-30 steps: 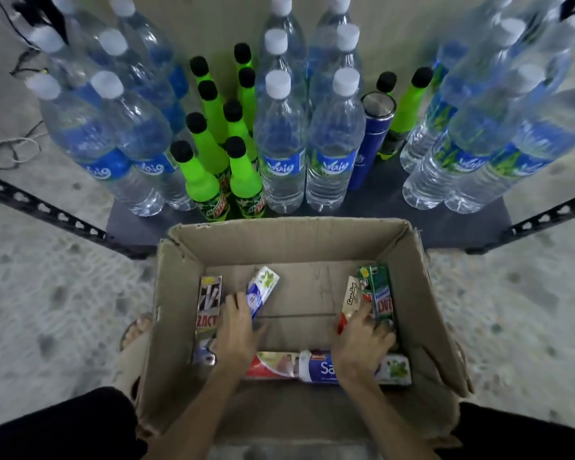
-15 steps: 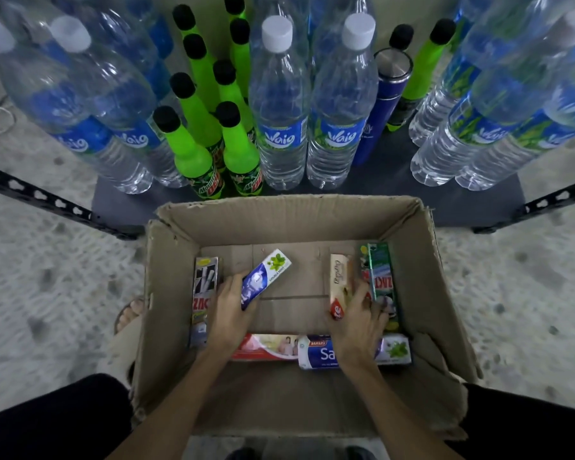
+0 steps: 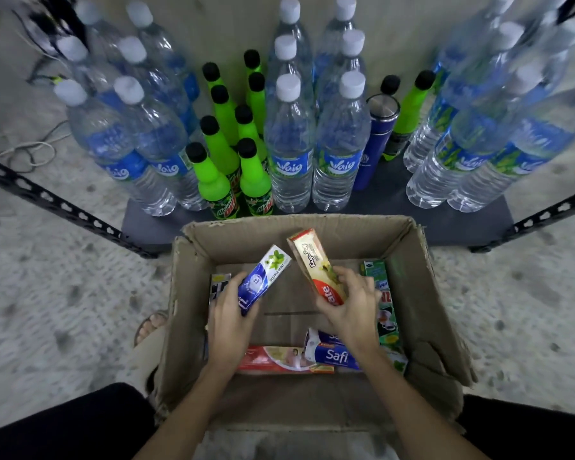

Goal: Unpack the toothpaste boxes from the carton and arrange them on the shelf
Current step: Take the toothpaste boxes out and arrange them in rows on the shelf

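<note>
Left hand (image 3: 228, 313) wrapped round a blue box (image 3: 263, 279), right hand (image 3: 349, 305) pinching a cream box (image 3: 314, 263), both raised and tilted inside the carton (image 3: 435, 293). Below, partly hidden by wrists: a red box (image 3: 279, 360), a Safi box (image 3: 332, 355), a green box (image 3: 384, 313) and a dark box (image 3: 219, 285) mostly covered. Beyond, shelf (image 3: 445, 224) crowded with water bottles (image 3: 289, 144) and green bottles (image 3: 254, 180), upper ones blurred and cut off.

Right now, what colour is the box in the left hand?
Blue and white box, green mint leaf; head view.
</note>
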The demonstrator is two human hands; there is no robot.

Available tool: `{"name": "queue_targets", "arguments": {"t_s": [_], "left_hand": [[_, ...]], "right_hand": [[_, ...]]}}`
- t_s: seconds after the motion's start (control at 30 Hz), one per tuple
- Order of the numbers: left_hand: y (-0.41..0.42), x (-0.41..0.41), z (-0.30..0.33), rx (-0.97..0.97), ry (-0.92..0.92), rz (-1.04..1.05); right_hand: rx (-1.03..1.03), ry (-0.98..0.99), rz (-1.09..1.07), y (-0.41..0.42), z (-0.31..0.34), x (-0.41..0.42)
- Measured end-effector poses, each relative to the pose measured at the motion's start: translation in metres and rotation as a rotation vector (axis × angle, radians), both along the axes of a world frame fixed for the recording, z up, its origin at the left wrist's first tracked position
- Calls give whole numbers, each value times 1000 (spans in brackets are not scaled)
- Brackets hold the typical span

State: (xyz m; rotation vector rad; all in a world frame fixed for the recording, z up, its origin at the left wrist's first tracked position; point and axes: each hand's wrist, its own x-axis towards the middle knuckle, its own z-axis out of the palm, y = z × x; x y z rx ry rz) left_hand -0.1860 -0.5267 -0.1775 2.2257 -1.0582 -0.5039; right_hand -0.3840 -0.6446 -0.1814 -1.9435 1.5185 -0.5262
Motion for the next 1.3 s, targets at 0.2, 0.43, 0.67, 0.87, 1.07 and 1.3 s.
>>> {"name": "queue_targets", "arguments": {"t_s": [0.2,0.43,0.67,0.87,1.07,1.3], "left_hand": [[-5,-1,55,-156,-90,-41],[7,-5,125,-271,-193,-94],[3,-1,218,-342,-301,-170],[-8,12,319,-440,-270,-323],[-28,16,416,-571,-342,-377],[-58,15,498,-680,-385,-399]], "right_hand": [[-124,-20,51,-6,56,-10],[-259,-75,113,-4,138,-34],[-437,-100,236,-23,243,-63],[-557,-126,341,-49,344,-88],[-671,-188,373,-62,445,-108],[-806,-241,362,-83,531,-124]]}}
